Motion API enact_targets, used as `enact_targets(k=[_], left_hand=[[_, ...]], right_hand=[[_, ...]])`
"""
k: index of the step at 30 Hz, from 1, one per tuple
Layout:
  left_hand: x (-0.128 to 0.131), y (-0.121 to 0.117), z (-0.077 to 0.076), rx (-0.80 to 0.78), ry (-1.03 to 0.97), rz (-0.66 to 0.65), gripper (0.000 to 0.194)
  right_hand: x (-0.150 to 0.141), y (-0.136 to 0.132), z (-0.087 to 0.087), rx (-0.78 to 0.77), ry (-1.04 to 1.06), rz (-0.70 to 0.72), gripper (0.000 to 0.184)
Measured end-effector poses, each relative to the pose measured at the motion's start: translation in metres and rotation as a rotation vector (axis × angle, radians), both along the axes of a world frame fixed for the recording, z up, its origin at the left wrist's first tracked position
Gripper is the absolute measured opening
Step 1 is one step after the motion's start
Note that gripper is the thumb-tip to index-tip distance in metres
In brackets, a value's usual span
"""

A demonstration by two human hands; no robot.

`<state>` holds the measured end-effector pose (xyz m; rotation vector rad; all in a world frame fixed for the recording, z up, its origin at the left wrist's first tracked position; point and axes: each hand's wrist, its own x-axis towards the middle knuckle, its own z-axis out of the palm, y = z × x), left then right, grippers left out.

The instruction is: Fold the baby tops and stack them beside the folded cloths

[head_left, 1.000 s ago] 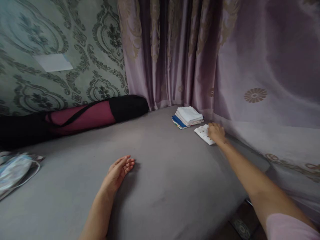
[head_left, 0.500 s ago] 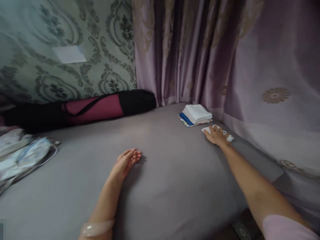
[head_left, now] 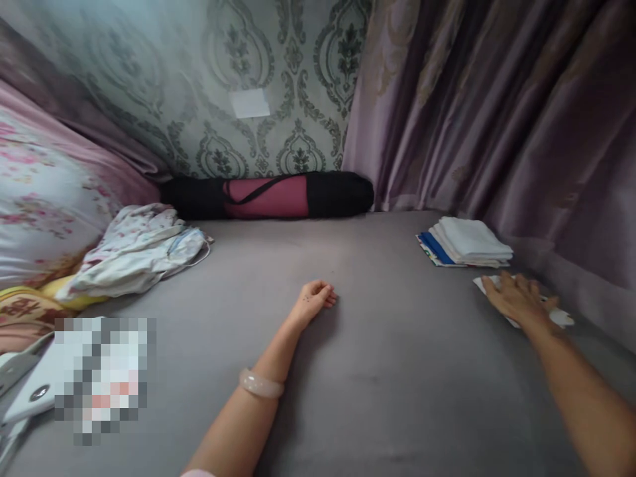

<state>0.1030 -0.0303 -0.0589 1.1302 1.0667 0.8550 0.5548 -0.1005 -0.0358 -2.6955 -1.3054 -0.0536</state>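
Grey sheeting (head_left: 387, 391) at frame right bears one fabric stack (head_left: 470, 242) and one cloth (head_left: 560, 316) under spread right hand (head_left: 519, 301); empty left hand (head_left: 315, 301), mid-frame, is half-curled.

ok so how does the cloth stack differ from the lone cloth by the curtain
The cloth stack rises in several layers, while the lone cloth lies lower and flatter. The cloth stack is untouched, whereas the lone cloth is partly covered by the right hand. The cloth stack shows a blue layer; the lone cloth's visible part looks mainly white. Both lie on the grey sheet.
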Motion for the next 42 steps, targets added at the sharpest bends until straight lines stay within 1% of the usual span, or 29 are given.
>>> enact_targets(k=[3,6,8,12,15,18,21,24,26,28,30,31,33,36,38,42], left_hand=[[0.003,0.001,-0.003,0.045,0.061,-0.002,0.012],[0.005,0.001,-0.004,0.083,0.103,-0.003,0.013],[0.005,0.001,-0.004,0.099,0.122,-0.004,0.013],[0.004,0.0,-0.004,0.124,0.13,-0.01,0.013],[0.004,0.001,-0.005,0.118,0.13,-0.002,0.013],[0.005,0.003,-0.007,0.096,0.128,0.001,0.016],[0.006,0.006,-0.01,0.077,0.119,-0.003,0.016],[0.006,0.008,-0.01,0.059,0.112,-0.027,0.016],[0.003,0.01,-0.007,0.051,0.129,-0.08,0.016],[-0.004,0.014,-0.002,0.045,0.175,-0.16,0.016],[-0.016,0.018,0.005,0.038,0.246,-0.214,0.014],[-0.025,0.021,0.008,0.034,0.285,-0.216,0.013],[-0.047,0.026,0.015,0.03,0.358,-0.178,0.013],[-0.089,0.033,0.024,0.054,0.481,-0.036,0.016],[-0.122,0.036,0.029,0.085,0.61,0.11,0.017],[-0.192,0.041,0.036,0.121,0.765,0.323,0.017]], right_hand=[[-0.013,0.006,-0.003,0.05,-0.047,0.049,0.074],[-0.042,0.017,-0.006,0.066,-0.05,0.147,0.073],[-0.069,0.026,-0.01,0.049,-0.048,0.241,0.071],[-0.135,0.038,-0.021,-0.028,-0.021,0.422,0.065],[-0.182,0.04,-0.026,-0.071,-0.002,0.592,0.064],[-0.218,0.039,-0.029,-0.102,0.018,0.72,0.064],[-0.237,0.037,-0.032,-0.113,0.011,0.782,0.064],[-0.242,0.035,-0.039,-0.092,-0.051,0.803,0.064],[-0.241,0.034,-0.045,-0.056,-0.087,0.804,0.064],[-0.238,0.034,-0.049,-0.021,-0.108,0.805,0.065],[-0.237,0.035,-0.051,0.003,-0.122,0.812,0.066],[-0.236,0.036,-0.052,0.011,-0.126,0.816,0.067],[-0.236,0.037,-0.053,0.028,-0.135,0.822,0.068],[-0.237,0.038,-0.055,0.049,-0.15,0.829,0.071],[-0.238,0.039,-0.056,0.054,-0.153,0.827,0.072],[-0.239,0.04,-0.059,0.051,-0.153,0.816,0.072]])
